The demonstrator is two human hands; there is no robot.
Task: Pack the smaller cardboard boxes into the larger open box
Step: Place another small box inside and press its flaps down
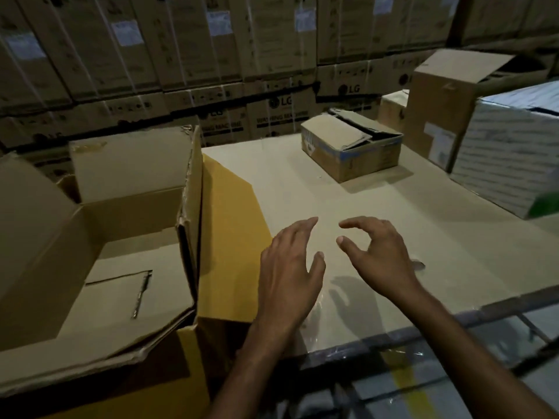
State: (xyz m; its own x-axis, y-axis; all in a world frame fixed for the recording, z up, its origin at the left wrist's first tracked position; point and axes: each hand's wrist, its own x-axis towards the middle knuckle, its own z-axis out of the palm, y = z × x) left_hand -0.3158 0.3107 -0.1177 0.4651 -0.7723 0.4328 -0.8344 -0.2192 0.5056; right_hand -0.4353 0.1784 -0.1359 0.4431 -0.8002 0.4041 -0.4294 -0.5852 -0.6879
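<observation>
- The larger open box (99,267) sits at the left of the table (393,222), flaps up, and what I can see of its floor is bare cardboard (a loose flat panel lies on the bottom, nothing more).
- So the packing looks barely begun, if begun at all: no smaller box shows inside.
- The nearest candidate, a small box (351,146) with crumpled flaps, rests at the far side of the table, well apart from both hands.
- Taller cartons (447,107) and a white printed box (511,155) stand at the right; whether they belong to the job I cannot tell.
- The left hand (290,273) hovers over the table near the big box's yellow flap (227,237), fingers spread wide, holding nothing.
- The right hand (378,255) is beside it, grip loosely curled and empty.
- Left to do, by my reckoning: practically everything.
</observation>
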